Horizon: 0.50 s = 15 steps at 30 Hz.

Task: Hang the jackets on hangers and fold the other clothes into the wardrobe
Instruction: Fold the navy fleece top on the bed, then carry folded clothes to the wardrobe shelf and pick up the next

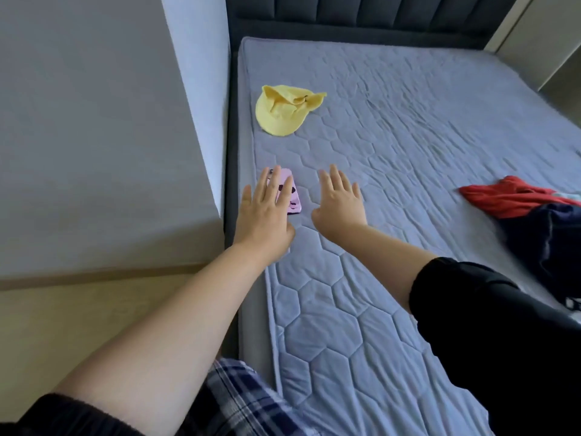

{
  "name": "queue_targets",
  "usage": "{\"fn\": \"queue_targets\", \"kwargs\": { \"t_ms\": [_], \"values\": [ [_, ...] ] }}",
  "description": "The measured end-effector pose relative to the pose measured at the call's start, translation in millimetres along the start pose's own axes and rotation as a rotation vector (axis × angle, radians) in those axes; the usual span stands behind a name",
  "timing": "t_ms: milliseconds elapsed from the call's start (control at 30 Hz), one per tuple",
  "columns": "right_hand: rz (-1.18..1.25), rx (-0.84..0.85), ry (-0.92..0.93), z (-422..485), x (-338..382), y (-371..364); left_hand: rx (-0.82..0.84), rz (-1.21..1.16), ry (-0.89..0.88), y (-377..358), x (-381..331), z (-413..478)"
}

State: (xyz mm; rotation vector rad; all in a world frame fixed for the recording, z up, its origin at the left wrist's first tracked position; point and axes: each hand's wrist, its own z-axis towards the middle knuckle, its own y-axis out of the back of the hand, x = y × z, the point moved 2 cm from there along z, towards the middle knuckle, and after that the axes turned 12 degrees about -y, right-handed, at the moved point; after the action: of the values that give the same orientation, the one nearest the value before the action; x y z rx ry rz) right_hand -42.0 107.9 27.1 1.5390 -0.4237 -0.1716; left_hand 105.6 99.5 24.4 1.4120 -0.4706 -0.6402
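Observation:
Both my hands reach out flat over the grey quilted mattress. My left hand is spread, its fingers lying over a pink phone near the bed's left edge. My right hand hovers beside it, fingers straight, holding nothing. A yellow cap lies further up the bed. A red garment and a dark navy garment are heaped at the right edge of the view.
A dark padded headboard closes the far end. A grey wall block stands left of the bed, with pale floor below. Plaid trousers show at the bottom.

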Motion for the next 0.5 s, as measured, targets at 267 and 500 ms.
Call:
{"fn": "queue_targets", "kwargs": {
  "t_ms": [267,500],
  "values": [
    [0.025,0.023,0.001,-44.6,-118.7,7.5,0.088,0.096,-0.038,-13.7,-113.1,18.2],
    [0.006,0.002,-0.215,-78.8,-264.9,-14.6,0.200,0.020,-0.167,-67.2,-242.9,35.8]
  ]
}}
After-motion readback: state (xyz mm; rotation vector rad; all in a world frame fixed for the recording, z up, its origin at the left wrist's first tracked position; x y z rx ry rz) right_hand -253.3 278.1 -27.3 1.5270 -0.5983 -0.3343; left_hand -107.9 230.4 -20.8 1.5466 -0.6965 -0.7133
